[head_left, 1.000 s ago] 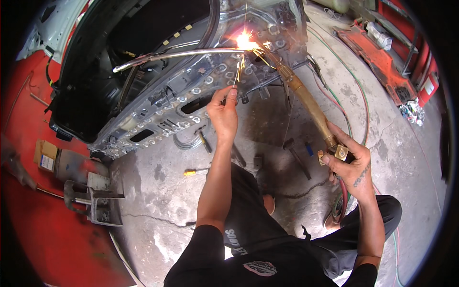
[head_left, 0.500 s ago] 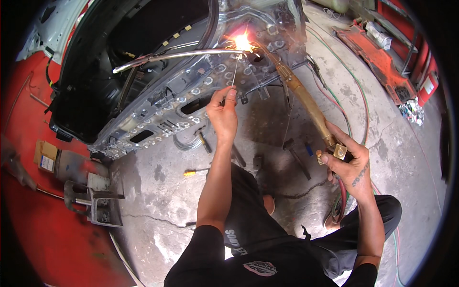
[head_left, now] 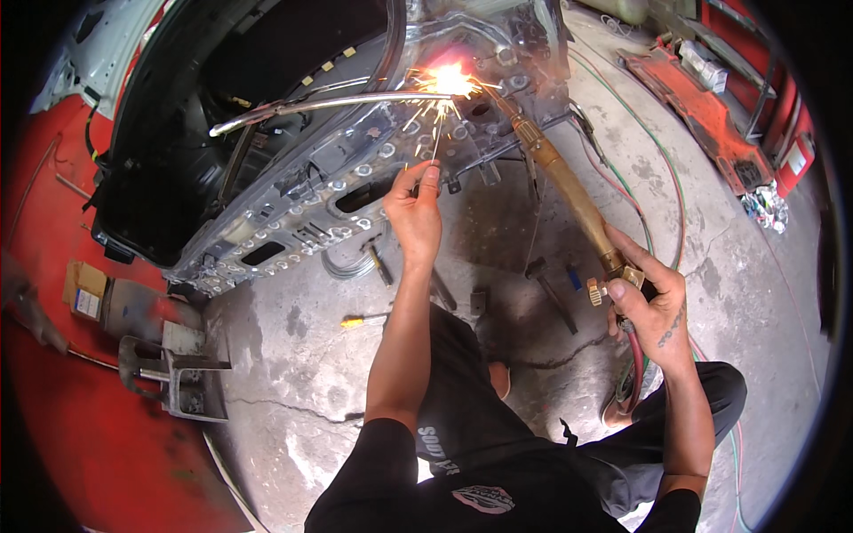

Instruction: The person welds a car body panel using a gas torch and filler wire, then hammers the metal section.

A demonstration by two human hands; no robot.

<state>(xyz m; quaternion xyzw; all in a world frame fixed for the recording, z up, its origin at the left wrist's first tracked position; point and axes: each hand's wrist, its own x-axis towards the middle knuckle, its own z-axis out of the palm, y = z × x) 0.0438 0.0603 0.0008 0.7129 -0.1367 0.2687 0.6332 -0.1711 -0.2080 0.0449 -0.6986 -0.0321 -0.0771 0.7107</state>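
Between thumb and fingers, my left hand [head_left: 416, 204] pinches a thin filler rod [head_left: 437, 140] that points up into a bright shower of sparks. My right hand [head_left: 650, 311] is wrapped round the valve end of a brass gas torch [head_left: 569, 182], its thumb beside a knurled knob [head_left: 596, 291]. The torch tip meets the glare on a bare metal car body panel [head_left: 373, 160], full of round spot marks and oval holes. A bent, shiny metal strip [head_left: 311, 104] reaches left from the glowing spot. Glare hides the joint and the rod's far end.
Hammers [head_left: 553, 295] and a yellow-handled screwdriver [head_left: 354, 322] lie on the concrete floor, near a wire coil [head_left: 345, 266]. Red and green hoses [head_left: 653, 222] run along the right. A metal bracket-like stand [head_left: 191, 382] is at left, and a worn orange metal piece [head_left: 702, 115] at upper right.
The spark shower has spread wider and falls further toward my left hand. My right thumb has shifted slightly by the torch knob. Both arms hold nearly the same place.
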